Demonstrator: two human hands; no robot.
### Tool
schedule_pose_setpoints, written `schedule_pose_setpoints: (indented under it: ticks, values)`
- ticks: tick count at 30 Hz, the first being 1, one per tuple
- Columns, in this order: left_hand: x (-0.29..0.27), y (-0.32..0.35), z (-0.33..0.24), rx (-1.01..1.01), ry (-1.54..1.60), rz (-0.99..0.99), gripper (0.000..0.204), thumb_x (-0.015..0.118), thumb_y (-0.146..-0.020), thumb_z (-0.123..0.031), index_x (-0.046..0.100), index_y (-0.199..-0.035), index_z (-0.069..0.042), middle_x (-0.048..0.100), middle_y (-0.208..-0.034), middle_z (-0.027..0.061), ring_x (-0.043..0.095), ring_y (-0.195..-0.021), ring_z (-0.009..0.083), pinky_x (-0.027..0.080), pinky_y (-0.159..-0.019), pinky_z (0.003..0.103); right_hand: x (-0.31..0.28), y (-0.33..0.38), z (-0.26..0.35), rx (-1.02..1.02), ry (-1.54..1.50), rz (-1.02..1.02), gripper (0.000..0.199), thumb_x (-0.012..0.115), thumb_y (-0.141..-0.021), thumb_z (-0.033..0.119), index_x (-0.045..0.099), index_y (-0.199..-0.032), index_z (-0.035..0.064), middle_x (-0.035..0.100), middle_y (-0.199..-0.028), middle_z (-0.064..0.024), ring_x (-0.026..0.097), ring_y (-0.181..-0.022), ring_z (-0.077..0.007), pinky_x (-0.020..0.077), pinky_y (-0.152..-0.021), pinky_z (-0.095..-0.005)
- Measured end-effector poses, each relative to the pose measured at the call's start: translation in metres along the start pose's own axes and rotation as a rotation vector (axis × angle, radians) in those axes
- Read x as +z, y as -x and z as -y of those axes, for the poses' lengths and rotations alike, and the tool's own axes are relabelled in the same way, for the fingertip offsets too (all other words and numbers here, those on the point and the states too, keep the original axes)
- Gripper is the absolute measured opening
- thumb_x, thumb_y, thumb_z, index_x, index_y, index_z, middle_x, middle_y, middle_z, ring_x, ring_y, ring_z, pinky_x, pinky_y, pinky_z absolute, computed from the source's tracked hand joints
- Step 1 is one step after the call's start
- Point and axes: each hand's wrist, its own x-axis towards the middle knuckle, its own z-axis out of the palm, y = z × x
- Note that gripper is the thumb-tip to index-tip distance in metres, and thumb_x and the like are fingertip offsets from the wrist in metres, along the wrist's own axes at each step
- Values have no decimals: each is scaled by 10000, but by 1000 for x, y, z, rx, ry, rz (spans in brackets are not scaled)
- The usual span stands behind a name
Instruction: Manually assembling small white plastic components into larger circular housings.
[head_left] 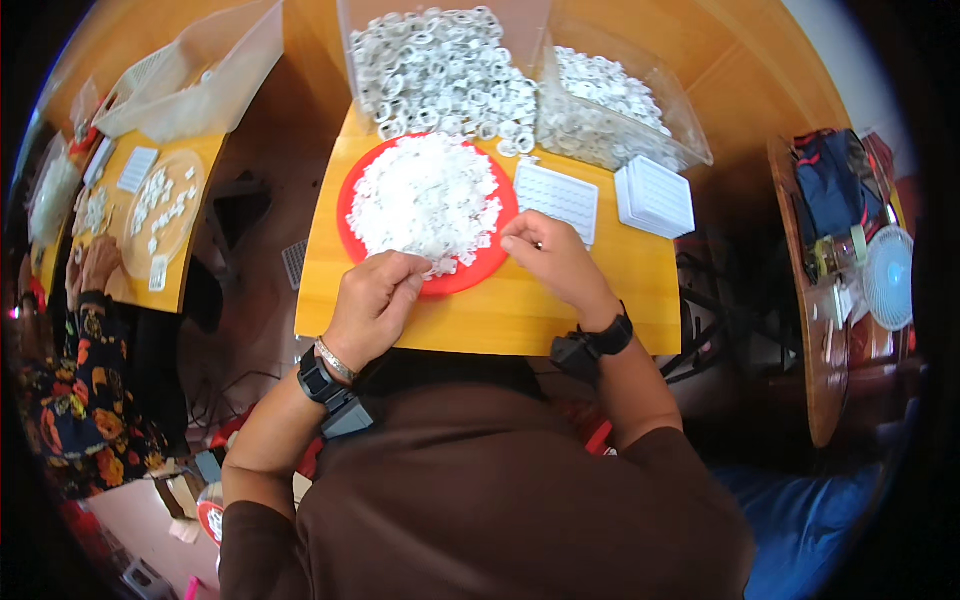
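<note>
A round red tray (492,262) on the yellow table holds a heap of small white plastic pieces (425,195). My left hand (372,303) is over the tray's near-left rim, thumb and fingers pinched together beside a few pieces at the heap's near edge. At the tray's right rim, my right hand (553,262) is also closed in a pinch. Whatever either pinch contains is too small or hidden to name. Just beyond my right hand lies a flat white tray (560,200) with rows of small marks or recesses. Both wrists wear black strapped devices.
White rings (440,75) spill from a bin at the back. Beside it stands a clear bin (620,125) of white parts, with a stack of white trays (655,197) in front. Left, a co-worker's hand (100,262) works at another table. A fan (889,278) stands far right.
</note>
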Motion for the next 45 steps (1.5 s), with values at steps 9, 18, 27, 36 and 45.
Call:
schedule_pose_setpoints:
  ticks: [9,18,27,36,45]
  values:
    - [5,-7,12,117,-158,56,103,585,-809,-31,639,-895,-12,599,-753,145,592,-718,315,467,-651,364,-6,30,-14,13,295,36,132,586,-848,141,594,-866,10,629,-712,-169,631,-664,-299,472,-596,-395]
    - [8,-5,25,5,-224,-60,85,598,-808,-25,642,-881,-19,597,-734,142,582,-704,312,458,-633,381,-12,16,-1,-52,252,-48,156,606,-861,150,589,-891,-2,624,-691,-176,620,-628,-307,461,-579,-379]
    - [4,4,27,-61,-211,-98,79,590,-811,-13,646,-868,-13,592,-709,128,584,-678,287,457,-617,361,-61,-46,-18,-109,447,-240,161,618,-844,153,617,-891,-2,660,-748,-169,648,-682,-289,490,-609,-358]
    - [3,7,29,-52,-212,-119,75,595,-803,-12,643,-861,-18,586,-699,124,582,-668,281,459,-619,356,-66,-38,-4,-130,613,-291,149,598,-821,149,651,-871,18,652,-863,-170,613,-830,-355,473,-737,-445]
    - [5,10,26,-50,-168,-126,84,599,-803,-8,641,-876,-19,597,-710,126,596,-678,281,466,-624,352,-34,-58,11,-326,531,-167,192,594,-842,177,670,-888,7,655,-865,-167,622,-770,-340,492,-699,-415]
